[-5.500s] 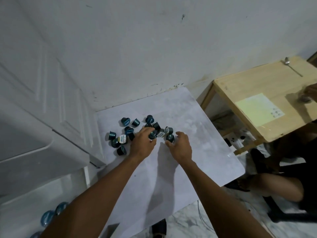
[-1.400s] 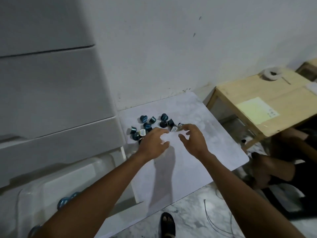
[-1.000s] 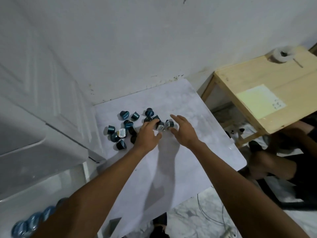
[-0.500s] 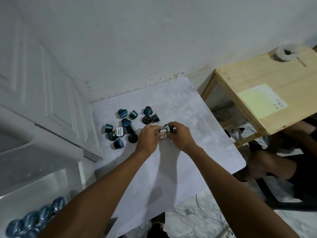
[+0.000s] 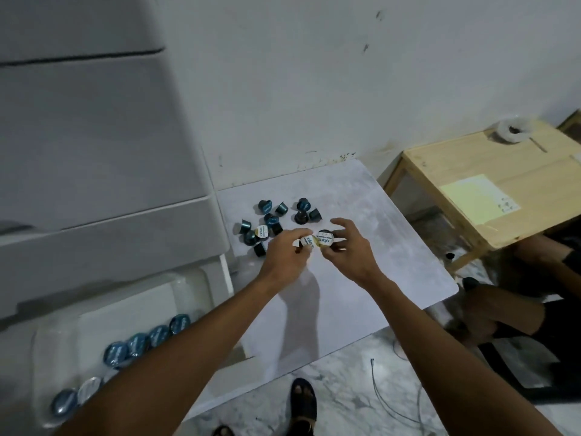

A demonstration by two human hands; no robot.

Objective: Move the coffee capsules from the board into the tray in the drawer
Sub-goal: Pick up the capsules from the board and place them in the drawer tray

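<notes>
Several dark blue coffee capsules (image 5: 273, 219) lie scattered at the far left of the pale marbled board (image 5: 361, 262). My left hand (image 5: 284, 258) pinches one capsule (image 5: 306, 242) with its white lid facing up. Close beside it, my right hand (image 5: 349, 250) holds another white-lidded capsule (image 5: 324, 238) between thumb and fingers. Both hands hover just above the board, near the pile. At lower left, the clear tray (image 5: 188, 287) in the open white drawer holds a row of blue capsules (image 5: 147, 339).
A white drawer cabinet (image 5: 94, 152) stands on the left, against the white wall. A wooden table (image 5: 490, 184) with a yellow sheet and a tape roll (image 5: 512, 131) is at the right. Another person's limbs (image 5: 509, 309) are at right. My sandaled foot (image 5: 303, 401) and cables (image 5: 390, 391) are on the floor.
Each hand has picked a white-lidded capsule off the board and lifted it slightly. The view has swung left and down, bringing the drawer tray into sight.
</notes>
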